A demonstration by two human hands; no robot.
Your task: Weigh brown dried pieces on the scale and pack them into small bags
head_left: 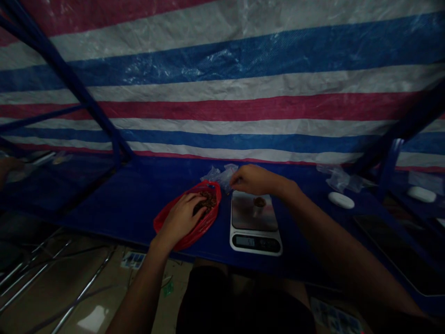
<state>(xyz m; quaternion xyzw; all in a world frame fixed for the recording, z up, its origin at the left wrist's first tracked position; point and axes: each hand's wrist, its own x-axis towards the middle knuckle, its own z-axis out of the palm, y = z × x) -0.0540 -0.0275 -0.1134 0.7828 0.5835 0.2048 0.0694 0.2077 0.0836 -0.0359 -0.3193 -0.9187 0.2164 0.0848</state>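
Observation:
My left hand lies in the mouth of a red plastic bag of brown bits, fingers curled into the contents. My right hand reaches past a small digital scale with its fingers pinched at a clear plastic bag behind the red one. A small brown heap sits on the scale's steel plate. All of this rests on a blue table top.
A striped red, white and blue tarp hangs right behind the table. A white oval object and crumpled clear plastic lie to the right. Blue frame bars slant at left and right. Metal rods lie on the floor.

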